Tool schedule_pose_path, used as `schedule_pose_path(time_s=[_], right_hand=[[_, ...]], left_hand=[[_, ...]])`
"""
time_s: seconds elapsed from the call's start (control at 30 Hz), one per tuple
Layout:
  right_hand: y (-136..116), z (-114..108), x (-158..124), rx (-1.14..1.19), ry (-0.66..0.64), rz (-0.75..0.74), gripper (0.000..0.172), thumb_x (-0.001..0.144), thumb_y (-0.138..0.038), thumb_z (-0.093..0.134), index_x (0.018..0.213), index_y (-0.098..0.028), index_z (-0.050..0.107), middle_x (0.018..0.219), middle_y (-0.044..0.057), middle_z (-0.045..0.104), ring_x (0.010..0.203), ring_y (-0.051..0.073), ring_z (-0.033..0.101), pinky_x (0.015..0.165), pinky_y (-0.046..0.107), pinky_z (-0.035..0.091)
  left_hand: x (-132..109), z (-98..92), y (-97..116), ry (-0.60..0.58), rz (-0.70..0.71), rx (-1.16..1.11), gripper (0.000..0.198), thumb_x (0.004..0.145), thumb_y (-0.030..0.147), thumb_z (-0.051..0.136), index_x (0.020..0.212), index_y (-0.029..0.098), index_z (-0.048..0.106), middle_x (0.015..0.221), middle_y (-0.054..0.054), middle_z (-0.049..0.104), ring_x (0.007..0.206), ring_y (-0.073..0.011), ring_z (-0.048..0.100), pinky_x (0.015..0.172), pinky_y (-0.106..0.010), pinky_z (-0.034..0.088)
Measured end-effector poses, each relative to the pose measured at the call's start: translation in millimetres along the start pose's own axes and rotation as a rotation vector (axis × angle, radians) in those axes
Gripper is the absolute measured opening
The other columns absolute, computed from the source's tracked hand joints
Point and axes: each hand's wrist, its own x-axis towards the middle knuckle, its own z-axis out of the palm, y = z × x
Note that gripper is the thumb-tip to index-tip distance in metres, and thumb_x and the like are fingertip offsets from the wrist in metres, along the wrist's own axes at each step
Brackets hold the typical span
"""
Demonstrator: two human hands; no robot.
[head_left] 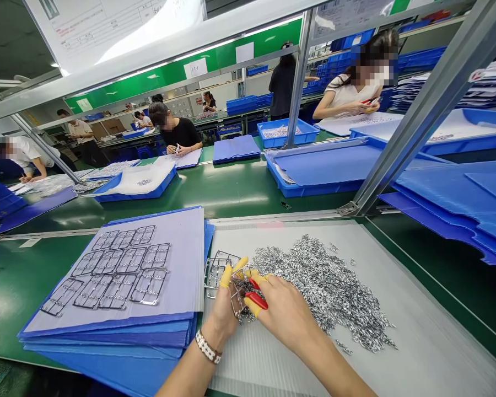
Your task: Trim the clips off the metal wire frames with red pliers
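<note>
Two hands working at lower centre. Left hand (222, 315), in yellow finger cots (226, 275), grasps a stamped metal frame (219, 273) at the pile's edge. Right hand (287, 315) clenched on red-handled pliers (257, 293), jaws hidden. Loose metal pieces (324, 289) heaped on a white plastic sheet (421, 331). Further frames (116, 270) laid out left, on a lavender sheet (182, 248).

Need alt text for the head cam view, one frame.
Two hands in yellow finger cots work over a pile of small silver metal parts on a white plastic sheet: the right hand grips red-handled cutters, the left hand holds a metal frame. More frames lie on a lavender sheet atop blue trays; co-workers sit beyond.
</note>
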Motion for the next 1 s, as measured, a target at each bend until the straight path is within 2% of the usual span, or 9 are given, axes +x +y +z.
schedule_pose_path(time_s=[0.43,0.63,0.83,1.0], right_hand=[[-1.8,-8.1,0.6,0.034,-0.048,0.032,0.025,0.08,-0.032,0.053,0.099,-0.019,0.064,0.096,0.009,0.066,0.088,0.024,0.06,0.075,0.034,0.043],[-0.9,-10.9,-0.2,0.075,-0.114,0.045,0.021,0.081,-0.032,0.053,0.095,-0.022,0.064,0.091,0.005,0.066,0.085,0.022,0.061,0.071,0.032,0.043],[-7.2,-0.8,-7.7,-0.187,0.034,0.01,0.022,0.082,-0.023,0.053,0.101,-0.019,0.063,0.089,0.009,0.065,0.086,0.025,0.06,0.075,0.036,0.044],[3.2,-2.5,-9.5,-0.163,0.084,0.006,0.025,0.082,-0.026,0.054,0.105,-0.021,0.062,0.09,0.008,0.066,0.085,0.024,0.06,0.074,0.035,0.043]], left_hand=[[-1.8,1.7,1.5,0.008,0.036,0.055,0.063,0.086,0.06,0.042,0.136,0.021,0.048,0.114,-0.01,0.066,0.102,-0.026,0.06,0.083,-0.036,0.044],[-3.9,0.6,1.8,-0.001,0.042,0.125,0.062,0.087,0.06,0.04,0.136,0.022,0.048,0.115,-0.009,0.066,0.104,-0.026,0.059,0.081,-0.034,0.043],[-5.0,-0.5,2.1,0.013,0.025,0.12,0.059,0.088,0.059,0.04,0.133,0.023,0.051,0.116,-0.008,0.065,0.108,-0.025,0.057,0.083,-0.033,0.044],[-2.9,-3.5,2.3,0.015,-0.016,0.042,0.063,0.085,0.063,0.043,0.131,0.021,0.054,0.115,-0.011,0.065,0.098,-0.0243,0.059,0.077,-0.032,0.047]])
